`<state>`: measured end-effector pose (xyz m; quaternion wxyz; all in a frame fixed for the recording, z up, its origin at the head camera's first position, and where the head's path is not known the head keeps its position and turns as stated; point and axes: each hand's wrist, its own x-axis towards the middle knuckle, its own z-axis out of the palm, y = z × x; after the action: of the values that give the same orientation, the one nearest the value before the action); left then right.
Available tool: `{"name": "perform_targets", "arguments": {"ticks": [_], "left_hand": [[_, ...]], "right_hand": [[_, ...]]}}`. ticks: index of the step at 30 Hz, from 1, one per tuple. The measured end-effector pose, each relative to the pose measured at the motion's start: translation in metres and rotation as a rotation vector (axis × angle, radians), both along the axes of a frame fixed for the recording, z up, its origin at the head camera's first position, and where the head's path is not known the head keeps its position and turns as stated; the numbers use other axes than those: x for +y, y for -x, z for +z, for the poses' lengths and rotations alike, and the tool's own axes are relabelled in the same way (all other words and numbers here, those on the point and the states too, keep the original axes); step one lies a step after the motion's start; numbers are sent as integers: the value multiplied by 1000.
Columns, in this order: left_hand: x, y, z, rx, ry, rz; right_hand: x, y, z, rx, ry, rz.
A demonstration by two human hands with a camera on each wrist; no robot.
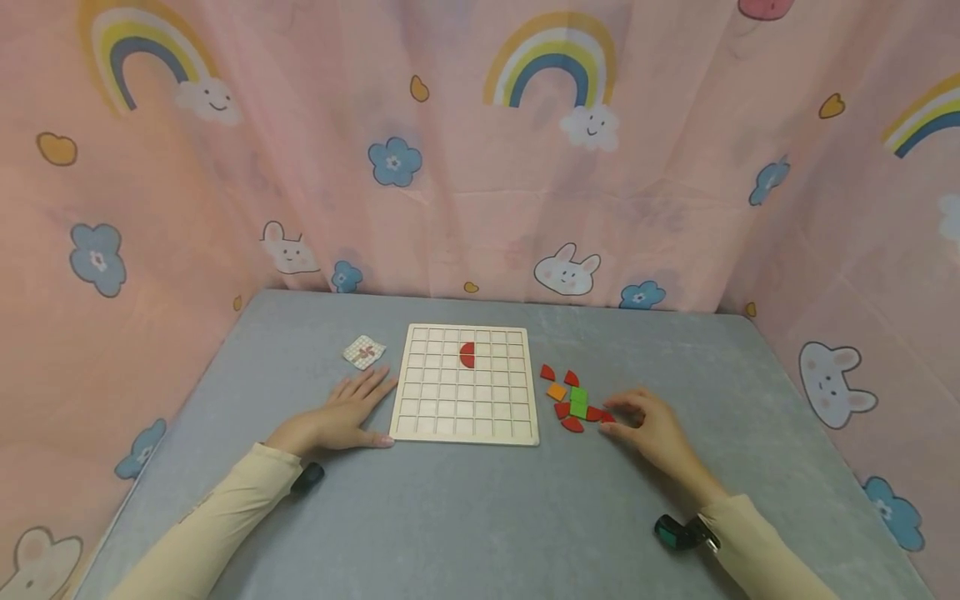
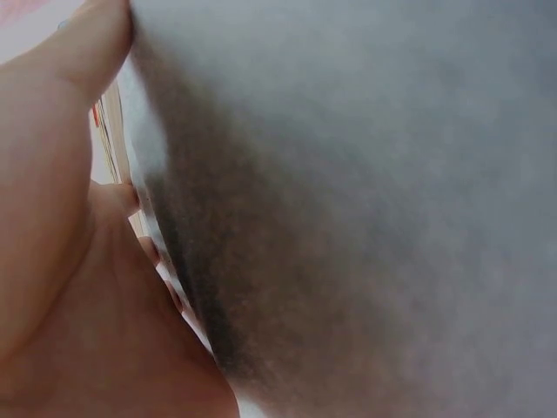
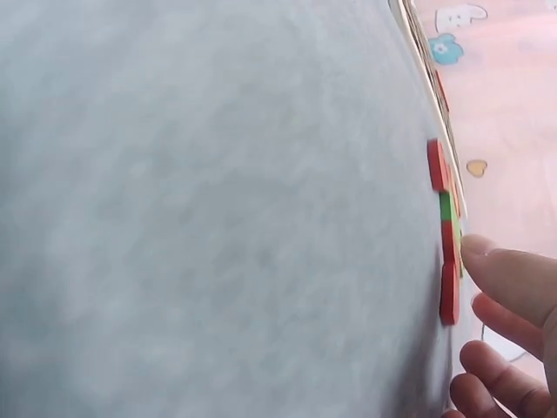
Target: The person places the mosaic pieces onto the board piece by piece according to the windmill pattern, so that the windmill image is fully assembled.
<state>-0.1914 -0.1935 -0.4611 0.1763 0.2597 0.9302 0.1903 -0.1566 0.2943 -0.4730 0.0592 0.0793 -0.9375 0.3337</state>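
A square wooden grid board lies on the table with two red quarter-round pieces set in its upper part. My left hand rests palm down at the board's left edge, fingers spread, the thumb tip by its near corner. Right of the board lie loose flat pieces: several red quarter-rounds, an orange square and two green squares. My right hand hovers over the pile's right end, thumb and fingers parted around the outermost red piece. Whether they touch it I cannot tell.
A small patterned card lies beyond my left fingers. Grey cloth covers the table. A pink printed curtain hangs behind and along both sides. Dark wrist cameras sit at both cuffs.
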Motion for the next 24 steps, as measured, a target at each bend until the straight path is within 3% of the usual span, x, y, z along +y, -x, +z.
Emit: {"name": "perform_targets", "arguments": {"ticks": [10,18,24], "left_hand": [[0,-1,2,-10,-40,-5],[-4,5,-16,6,-35,2],[-3,1,-7,-3,-67,-8]], "right_hand": [[2,-2,-2,7,-38,-42],[-3,2,-4,47,-95,-75],[-5,1,-4,48,-97,-84]]}}
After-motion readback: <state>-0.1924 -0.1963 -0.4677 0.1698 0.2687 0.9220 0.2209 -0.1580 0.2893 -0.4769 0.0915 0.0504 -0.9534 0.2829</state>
